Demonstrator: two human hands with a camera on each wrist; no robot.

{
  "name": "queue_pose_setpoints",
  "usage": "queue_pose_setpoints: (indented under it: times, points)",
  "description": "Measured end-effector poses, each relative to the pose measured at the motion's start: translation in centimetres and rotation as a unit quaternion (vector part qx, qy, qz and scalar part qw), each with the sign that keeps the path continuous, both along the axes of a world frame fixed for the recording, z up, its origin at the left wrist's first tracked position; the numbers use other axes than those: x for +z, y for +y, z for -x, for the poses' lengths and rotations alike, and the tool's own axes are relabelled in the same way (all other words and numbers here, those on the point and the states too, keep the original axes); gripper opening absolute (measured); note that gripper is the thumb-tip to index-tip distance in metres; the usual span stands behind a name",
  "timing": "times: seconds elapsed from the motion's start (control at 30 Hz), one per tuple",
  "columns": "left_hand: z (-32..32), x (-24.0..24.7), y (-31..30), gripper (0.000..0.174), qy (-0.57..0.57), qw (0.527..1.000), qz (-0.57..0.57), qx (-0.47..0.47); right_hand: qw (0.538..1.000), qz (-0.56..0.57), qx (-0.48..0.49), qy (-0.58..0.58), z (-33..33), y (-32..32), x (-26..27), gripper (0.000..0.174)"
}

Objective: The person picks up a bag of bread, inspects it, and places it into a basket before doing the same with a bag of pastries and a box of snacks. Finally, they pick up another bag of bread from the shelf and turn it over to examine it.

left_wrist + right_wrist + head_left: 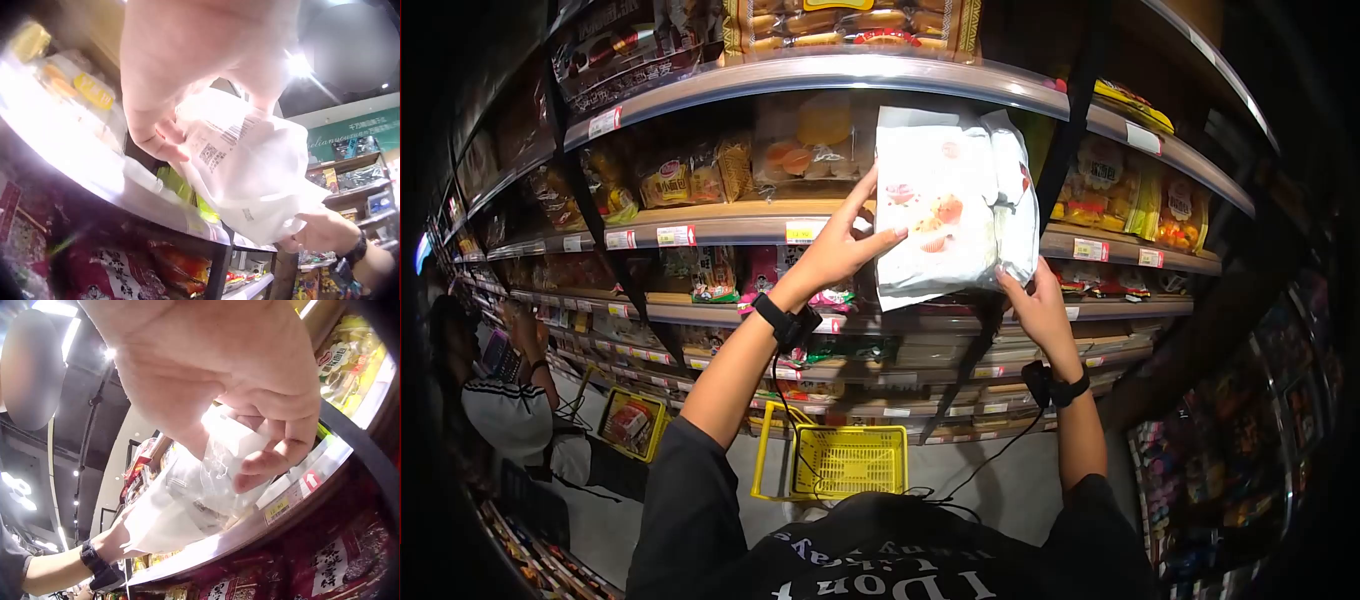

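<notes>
A white snack bag (945, 225) printed with small pictures of baked pastries is held up before the shelves, its front facing the head camera. My left hand (840, 245) grips its left edge, thumb on the front and fingers behind. At the lower right corner, my right hand (1040, 310) pinches the bag. The left wrist view shows a barcode and a square code on the back of the bag (250, 169). Seen from the right wrist, the fingers (290, 437) curl around a crinkled, shiny end of it.
Shelves of packaged breads and snacks (675, 180) stand ahead, with price tags (677, 236) along their edges. A yellow shopping basket (850, 460) is on the floor below. At left, another person (510, 410) is beside a second yellow basket (630, 425).
</notes>
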State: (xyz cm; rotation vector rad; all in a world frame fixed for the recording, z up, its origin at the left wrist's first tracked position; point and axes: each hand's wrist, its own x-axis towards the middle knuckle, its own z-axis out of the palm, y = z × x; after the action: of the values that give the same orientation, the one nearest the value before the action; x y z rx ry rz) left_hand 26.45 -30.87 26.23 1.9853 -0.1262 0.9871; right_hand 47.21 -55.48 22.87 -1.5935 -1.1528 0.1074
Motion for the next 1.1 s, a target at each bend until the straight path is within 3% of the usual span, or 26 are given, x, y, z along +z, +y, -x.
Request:
queue_pose_setpoints:
  times: [0.1, 0.17, 0.2, 0.3, 0.37, 0.5, 0.63, 0.67, 0.77, 0.8, 0.93, 1.1]
  points:
    - [-2.9, 2.8, 1.7, 0.09, -0.027, 0.999, -0.019, -0.005, 0.992, -0.004, 0.002, 0.128, -1.7, 2.0, 2.8, 0.033]
    - [-4.7, 4.9, 2.8, 0.088, -0.016, 0.998, 0.016, -0.053, 0.995, -0.072, -0.038, -0.055, -5.3, 5.0, 3.0, 0.037]
    - [-5.5, 5.5, 3.6, 0.087, -0.015, 1.0, -0.011, -0.022, 0.982, -0.106, -0.056, -0.149, -6.6, 6.1, 2.9, 0.038]
    - [-7.7, 6.1, 5.9, 0.083, -0.016, 0.997, -0.07, 0.043, 0.951, -0.032, -0.109, -0.286, -7.7, 8.1, 3.8, 0.045]
    - [-8.4, 5.4, 6.8, 0.08, -0.015, 0.996, -0.066, 0.05, 0.948, 0.029, -0.158, -0.275, -7.6, 9.7, 2.6, 0.049]
    - [-8.3, 1.2, 7.1, 0.065, -0.018, 0.979, -0.098, 0.177, 0.944, 0.024, -0.218, -0.245, -7.8, 11.1, 1.7, 0.057]
    - [-8.0, -0.9, 5.8, 0.053, 0.071, 0.913, -0.267, 0.299, 0.93, 0.038, -0.276, -0.238, -7.3, 12.0, 2.0, 0.059]
    - [-8.1, -0.7, 5.5, 0.053, 0.036, 0.907, -0.286, 0.306, 0.927, 0.035, -0.286, -0.241, -7.2, 12.0, 1.7, 0.061]
    - [-8.7, -1.2, 5.2, 0.056, -0.044, 0.888, -0.318, 0.33, 0.88, -0.114, -0.31, -0.342, -7.1, 12.4, -0.2, 0.066]
    - [-8.8, -1.3, 5.1, 0.056, -0.056, 0.881, -0.33, 0.334, 0.897, -0.081, -0.305, -0.31, -5.5, 11.7, -0.1, 0.062]
    - [-8.7, -1.4, 5.1, 0.057, -0.053, 0.863, -0.357, 0.353, 0.829, -0.111, -0.319, -0.445, -5.6, 12.4, -3.4, 0.046]
    - [-8.8, -1.6, 4.9, 0.055, -0.042, 0.86, -0.356, 0.364, 0.83, -0.131, -0.317, -0.439, -5.9, 12.5, -4.0, 0.044]
